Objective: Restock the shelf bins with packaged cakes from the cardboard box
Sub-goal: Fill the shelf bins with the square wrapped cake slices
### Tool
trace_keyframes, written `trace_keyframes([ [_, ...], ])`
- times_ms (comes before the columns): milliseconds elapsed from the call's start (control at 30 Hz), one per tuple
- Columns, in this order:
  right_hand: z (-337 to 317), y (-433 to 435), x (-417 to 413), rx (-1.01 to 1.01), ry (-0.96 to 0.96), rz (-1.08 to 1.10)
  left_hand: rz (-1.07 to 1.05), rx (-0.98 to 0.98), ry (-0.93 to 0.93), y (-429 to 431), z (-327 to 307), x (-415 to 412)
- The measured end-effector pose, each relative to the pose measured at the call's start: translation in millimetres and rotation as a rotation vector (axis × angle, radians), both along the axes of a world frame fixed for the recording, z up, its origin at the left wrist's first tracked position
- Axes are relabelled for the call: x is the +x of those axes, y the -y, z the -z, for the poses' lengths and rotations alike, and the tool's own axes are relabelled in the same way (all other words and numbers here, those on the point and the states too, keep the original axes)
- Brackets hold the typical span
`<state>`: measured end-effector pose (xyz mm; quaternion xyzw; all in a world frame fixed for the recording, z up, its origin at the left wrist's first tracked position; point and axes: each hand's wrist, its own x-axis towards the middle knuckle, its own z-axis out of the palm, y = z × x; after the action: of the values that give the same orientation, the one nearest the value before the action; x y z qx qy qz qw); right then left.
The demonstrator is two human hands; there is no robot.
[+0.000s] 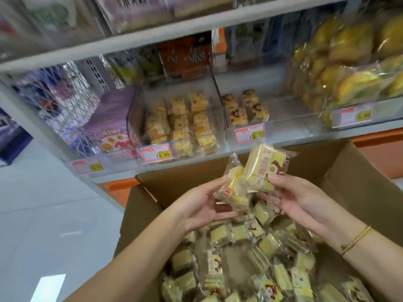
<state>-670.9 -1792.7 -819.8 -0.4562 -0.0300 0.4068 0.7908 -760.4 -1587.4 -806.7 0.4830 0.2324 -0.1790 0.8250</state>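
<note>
Holding: the left grip (202,205) cradles one wrapped cake (234,190) with fingers curled under it, above the far end of the cardboard box (353,171). The right grip (298,199) pinches a second packet (265,168), thumb on its printed face. The two packets touch.
Box stock: loose packets (239,258) fill the box beneath both hands.
Shelf bins: just beyond the box's far wall, a clear bin (174,120) holds rows of similar yellow cakes. Beside it, further toward the box's right side, a second bin (246,110) has only a few at its back.
Risk, slipping: the wrappers look slick and each is held at one end. A loose pinch during the lift over the box wall could drop a packet to the floor instead of back into the box.
Risk, wrong bin: the two bins hold look-alike cakes, so a hurried reach could mix varieties.
Risk, snagging: a packet could catch on a bin's front lip.
Hidden: the print on the packets and the price tag (156,154) is too blurred to match, the box's near end is cut off, and the left fingertips lie behind their packet.
</note>
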Motion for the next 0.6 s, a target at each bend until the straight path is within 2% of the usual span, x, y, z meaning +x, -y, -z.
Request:
trace_keyframes([
  [100, -18.1, -7.7, 3.5, 0.007, 0.068, 0.009, 0.077, 0.158, 0.140, 3.1, -10.3, 1.3],
  [167, -30.5, -12.9, 9.2, 0.007, 0.105, -0.016, 0.051, 0.187, 0.177, 2.9, -16.7, 3.5],
  [433, -61.2, -39.0, 48.2, 0.083, 0.087, -0.017, -0.246, 0.140, 0.272, -12.7, -33.4, 15.7],
  [600, -69.2, -41.9, 95.9, -0.070, 0.235, 0.053, -0.477, 0.113, 0.254, -37.2, -42.9, 22.2],
])
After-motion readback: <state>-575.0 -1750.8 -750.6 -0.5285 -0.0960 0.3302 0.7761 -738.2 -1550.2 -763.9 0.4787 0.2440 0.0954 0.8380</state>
